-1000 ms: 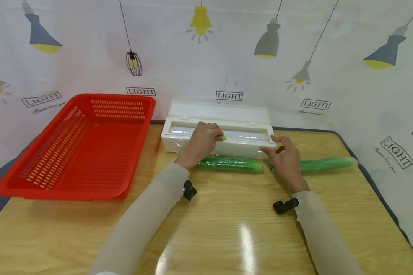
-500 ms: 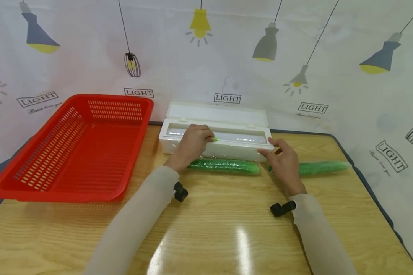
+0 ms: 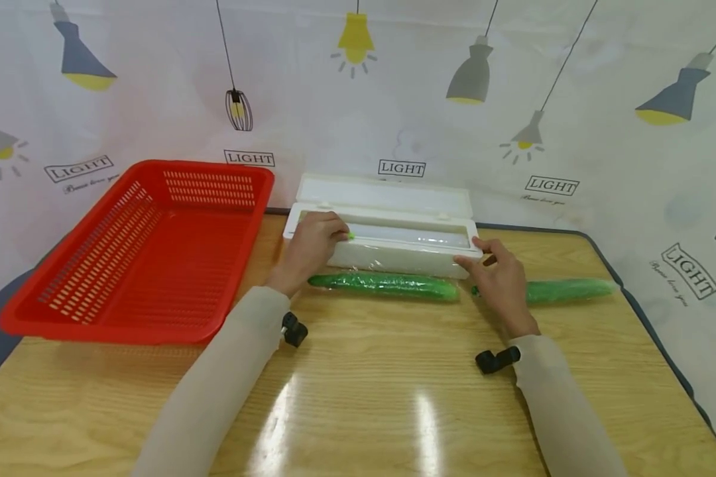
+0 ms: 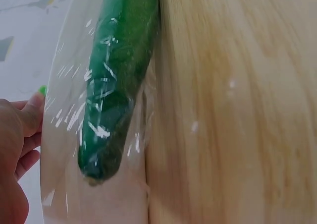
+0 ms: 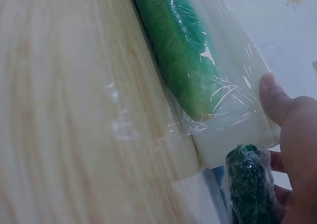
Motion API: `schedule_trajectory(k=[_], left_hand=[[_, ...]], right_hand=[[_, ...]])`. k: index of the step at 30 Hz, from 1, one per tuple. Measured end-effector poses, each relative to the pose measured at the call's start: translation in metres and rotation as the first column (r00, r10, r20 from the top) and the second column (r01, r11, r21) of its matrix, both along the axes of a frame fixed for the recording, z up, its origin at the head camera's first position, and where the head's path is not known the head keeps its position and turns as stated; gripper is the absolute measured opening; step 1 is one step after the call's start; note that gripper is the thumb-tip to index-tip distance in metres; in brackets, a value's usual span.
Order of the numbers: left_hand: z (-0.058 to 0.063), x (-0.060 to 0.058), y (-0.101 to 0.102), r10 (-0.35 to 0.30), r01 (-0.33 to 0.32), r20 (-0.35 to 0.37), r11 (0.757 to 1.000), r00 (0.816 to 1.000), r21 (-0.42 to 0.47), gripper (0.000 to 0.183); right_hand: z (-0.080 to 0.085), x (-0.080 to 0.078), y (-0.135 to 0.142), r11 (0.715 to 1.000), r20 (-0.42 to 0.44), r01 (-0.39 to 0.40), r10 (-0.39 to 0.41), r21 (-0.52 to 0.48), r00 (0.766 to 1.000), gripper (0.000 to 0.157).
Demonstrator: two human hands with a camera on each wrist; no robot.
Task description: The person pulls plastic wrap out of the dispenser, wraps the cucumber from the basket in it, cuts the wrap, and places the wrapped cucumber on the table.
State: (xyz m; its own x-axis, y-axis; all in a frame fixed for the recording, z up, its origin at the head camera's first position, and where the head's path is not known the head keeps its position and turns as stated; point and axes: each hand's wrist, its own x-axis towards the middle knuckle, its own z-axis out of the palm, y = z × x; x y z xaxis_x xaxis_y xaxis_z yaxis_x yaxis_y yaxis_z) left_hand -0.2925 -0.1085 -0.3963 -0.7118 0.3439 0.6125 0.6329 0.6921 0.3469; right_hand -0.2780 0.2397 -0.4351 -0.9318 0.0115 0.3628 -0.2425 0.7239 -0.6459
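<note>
A white cling film dispenser box [image 3: 394, 257] stands at the back of the table, its lid [image 3: 384, 195] raised. My left hand [image 3: 311, 246] pinches a small bright green slide cutter [image 3: 351, 236] on the box's front top edge; only its tip shows. At the right end of the box, my right hand [image 3: 501, 281] grips the corner between thumb and fingers. Clear film runs down the front over a cucumber [image 3: 388, 285] lying along the box. Another cucumber [image 3: 569, 290], wrapped in film, lies to the right, partly hidden by my right hand.
A red plastic basket [image 3: 205, 265] with slotted walls stands left of the box. Behind the table [image 3: 364, 384] hangs a white backdrop [image 3: 310, 79] printed with lamps. The table's dark edge runs along the back and right.
My left hand has slid left along the box's front edge with the green slide cutter, uncovering more of the near cucumber. My right hand keeps its grip on the box's right end.
</note>
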Motion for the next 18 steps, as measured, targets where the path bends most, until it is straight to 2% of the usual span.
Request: schedule_trajectory(k=[4, 8, 12, 18], left_hand=[[-0.001, 0.003, -0.011, 0.005, -0.007, 0.032, 0.999, 0.999, 0.045, 0.005], [-0.003, 0.002, -0.017, -0.016, 0.009, 0.071, 0.995, 0.997, 0.100, 0.004], [-0.004, 0.004, -0.021, -0.021, 0.011, 0.095, 0.995, 0.995, 0.098, 0.004], [0.000, 0.009, -0.029, 0.003, -0.010, 0.102, 0.998, 0.995, 0.064, 0.005]], right_hand=[[0.001, -0.001, 0.000, 1.000, -0.022, -0.006, 0.006, -0.005, 1.000, 0.057], [0.002, -0.001, 0.002, 1.000, -0.016, -0.003, 0.003, -0.016, 1.000, 0.057], [0.000, 0.001, 0.001, 1.000, 0.007, 0.003, -0.003, -0.019, 1.000, 0.057], [-0.001, 0.000, -0.002, 1.000, -0.009, 0.003, -0.003, -0.019, 1.000, 0.057]])
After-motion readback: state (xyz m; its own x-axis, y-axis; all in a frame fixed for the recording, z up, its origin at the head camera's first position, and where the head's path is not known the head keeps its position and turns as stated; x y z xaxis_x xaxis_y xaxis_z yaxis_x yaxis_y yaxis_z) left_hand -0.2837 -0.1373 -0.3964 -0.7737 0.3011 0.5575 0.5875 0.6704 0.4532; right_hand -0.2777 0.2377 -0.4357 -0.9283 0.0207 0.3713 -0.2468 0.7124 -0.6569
